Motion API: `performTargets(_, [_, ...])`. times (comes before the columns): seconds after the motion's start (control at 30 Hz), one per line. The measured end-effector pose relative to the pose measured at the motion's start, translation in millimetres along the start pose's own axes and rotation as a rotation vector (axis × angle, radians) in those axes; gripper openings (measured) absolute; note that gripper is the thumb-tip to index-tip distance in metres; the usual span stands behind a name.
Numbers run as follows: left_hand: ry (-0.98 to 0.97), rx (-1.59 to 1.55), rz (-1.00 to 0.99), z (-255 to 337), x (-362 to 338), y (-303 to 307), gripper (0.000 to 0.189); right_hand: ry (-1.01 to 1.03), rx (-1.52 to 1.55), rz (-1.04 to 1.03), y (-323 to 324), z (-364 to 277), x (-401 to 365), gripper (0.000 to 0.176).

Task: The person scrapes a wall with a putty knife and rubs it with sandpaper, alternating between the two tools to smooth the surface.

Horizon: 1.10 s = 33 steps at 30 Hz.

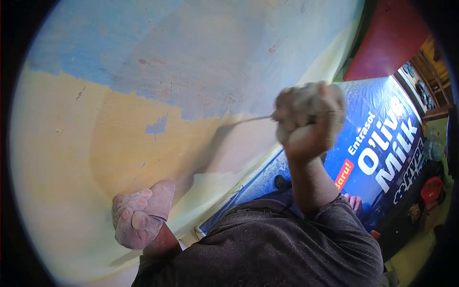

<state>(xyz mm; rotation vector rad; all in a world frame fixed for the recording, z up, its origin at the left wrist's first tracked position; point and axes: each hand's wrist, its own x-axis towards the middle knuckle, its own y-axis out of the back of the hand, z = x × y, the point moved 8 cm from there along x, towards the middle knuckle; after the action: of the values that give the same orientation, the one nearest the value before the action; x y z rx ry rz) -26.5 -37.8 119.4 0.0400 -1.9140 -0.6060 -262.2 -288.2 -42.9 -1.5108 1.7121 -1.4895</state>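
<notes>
My right hand (310, 117), in a dusty pale glove and blurred by motion, is raised at chest height with its fingers wrapped round a thin-bladed tool (254, 118). The tool juts left toward the painted wall (136, 143), where its far end overlaps a dark shadow. Low on the left, my left hand (142, 213) is close against the wall, fingers curled in and coated with whitish dust. What those fingers hold, if anything, I cannot make out. Blue paint covers the upper wall and ends in a ragged edge over yellow, with small chips and marks.
On the right hangs a blue printed banner (373, 143). Above it is a red panel (389, 40). Several items, including a red round object (431, 190), lie at the far right. Another person's fingers (354, 201) show beside my dusty dark shirt (267, 244).
</notes>
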Motion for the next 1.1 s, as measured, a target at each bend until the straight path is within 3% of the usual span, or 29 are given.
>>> performTargets(0.03, [-0.002, -0.001, 0.003, -0.5, 0.3, -0.2, 0.023, -0.107, 0.096, -0.039, 0.9, 7.2, -4.0, 0.035])
performTargets(0.17, [0.0, 0.002, -0.004, -0.4, -0.7, 1.4, 0.022, 0.128, 0.139, -0.042, 11.5, -32.8, 16.2, 0.03])
performTargets(0.3, [-0.01, -0.008, 0.005, -1.5, 0.0, -2.5, 0.021, -0.093, 0.038, -0.016, -1.6, -2.1, -1.7, 0.037])
performTargets(0.4, [-0.006, -0.005, 0.0, -2.0, -1.2, -1.6, 0.02, 0.089, 0.076, -0.069, 15.0, -32.6, 13.6, 0.031])
performTargets(0.47, [-0.004, -0.002, -0.007, -2.2, -0.7, -1.1, 0.02, 0.086, 0.099, -0.024, 5.9, -32.3, 15.3, 0.028])
performTargets(0.53, [-0.01, -0.009, -0.002, -2.9, -0.1, -2.2, 0.02, -0.042, 0.042, 0.011, -5.6, -6.1, -1.2, 0.03])
performTargets(0.73, [-0.016, -0.01, -0.008, -3.1, -2.3, -2.1, 0.019, 0.117, 0.126, -0.104, 6.5, -28.5, 15.8, 0.028])
performTargets(0.83, [-0.023, -0.017, 0.0, -4.7, -2.6, -4.0, 0.019, 0.05, 0.042, -0.037, -2.0, -13.1, 6.0, 0.031])
performTargets(0.93, [-0.023, -0.024, -0.005, -6.4, -5.2, -6.1, 0.019, 0.093, 0.117, -0.103, 19.2, -26.8, 23.4, 0.028])
performTargets(1.07, [-0.034, -0.029, -0.001, -10.0, -6.5, -8.9, 0.02, 0.009, 0.017, -0.002, 8.8, 7.8, 1.9, 0.03])
performTargets(1.1, [-0.039, -0.032, 0.003, -10.4, -7.1, -10.0, 0.02, -0.108, 0.034, 0.009, -1.3, 12.6, -3.9, 0.03])
